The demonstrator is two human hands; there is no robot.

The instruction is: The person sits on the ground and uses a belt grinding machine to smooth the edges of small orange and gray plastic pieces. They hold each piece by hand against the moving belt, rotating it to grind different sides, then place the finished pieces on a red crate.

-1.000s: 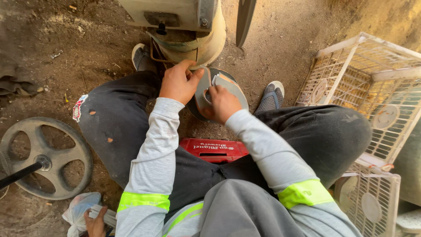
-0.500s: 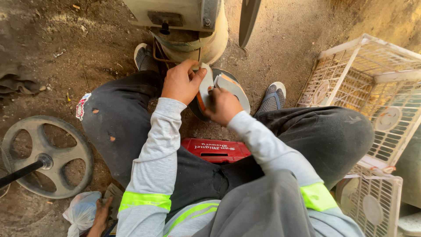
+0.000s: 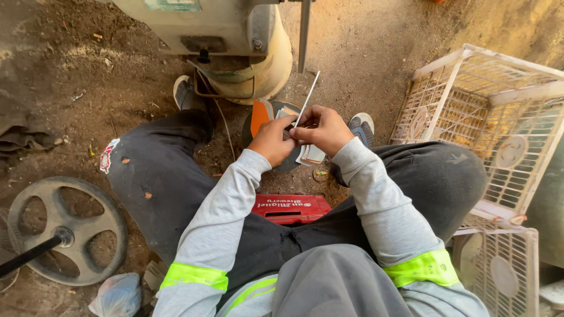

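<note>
Pinched between the fingertips of both hands, a thin white strip [image 3: 308, 98] rises up and away from the grip, its free end slanting toward the cream-coloured machine housing [image 3: 235, 35] beyond. Left hand [image 3: 271, 140] and right hand [image 3: 320, 129] press together, knuckles touching, over a dark round disc [image 3: 258, 120] with an orange patch that lies just below the grip. Whitish cards or labels [image 3: 310, 155] hang beneath the right palm. Behind the grip, nearer the body, sits a red crate [image 3: 291, 208]; white plastic crates [image 3: 487, 117] stand well to the right. Risk: the slender strip may bend or slip if the pinch loosens, and the loose cards could drop onto the dirt.
</note>
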